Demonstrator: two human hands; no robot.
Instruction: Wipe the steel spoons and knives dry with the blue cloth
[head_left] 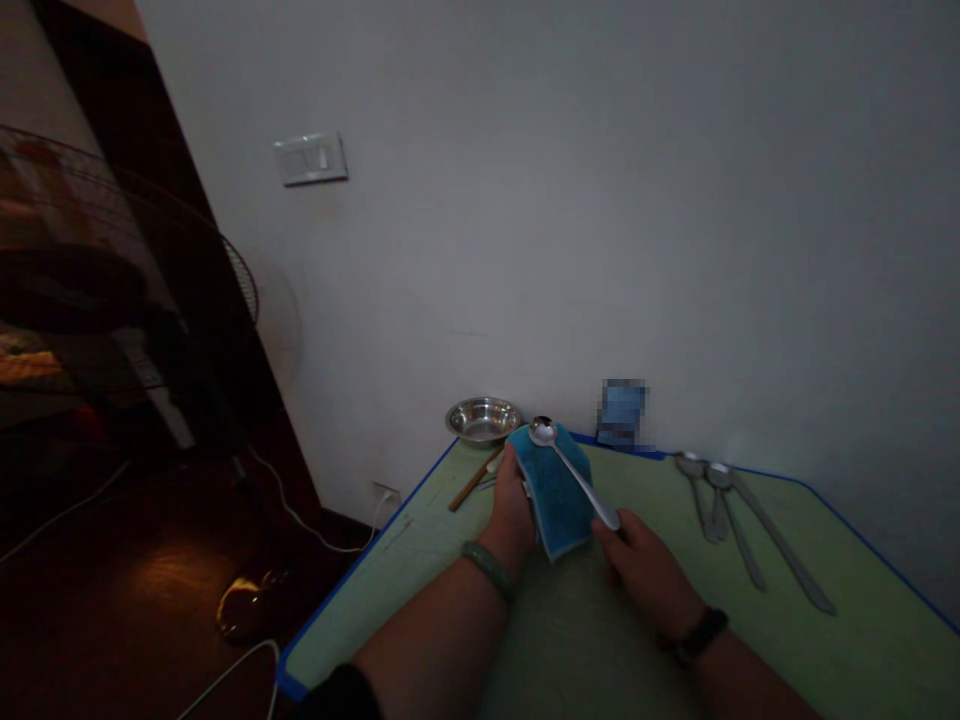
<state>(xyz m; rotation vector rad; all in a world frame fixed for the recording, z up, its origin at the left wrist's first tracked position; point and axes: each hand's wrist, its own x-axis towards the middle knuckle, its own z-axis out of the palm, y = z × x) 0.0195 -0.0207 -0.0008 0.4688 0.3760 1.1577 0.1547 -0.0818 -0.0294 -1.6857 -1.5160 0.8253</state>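
My left hand point(512, 505) is closed on a blue cloth point(555, 488), held up over the green table point(450, 590). My right hand point(645, 568) grips the handle end of a metal spoon point(571, 466). The spoon lies across the cloth with its bowl pointing up and away, toward the wall. A green bangle sits on my left wrist and a dark watch on my right.
A steel bowl point(484, 419) stands at the table's far left corner, with wooden chopsticks point(475, 479) beside it. Several spoons and a knife point(739, 520) lie on the right. A blurred blue object point(622, 412) leans on the wall. A standing fan point(135, 300) and cables are on the floor to the left.
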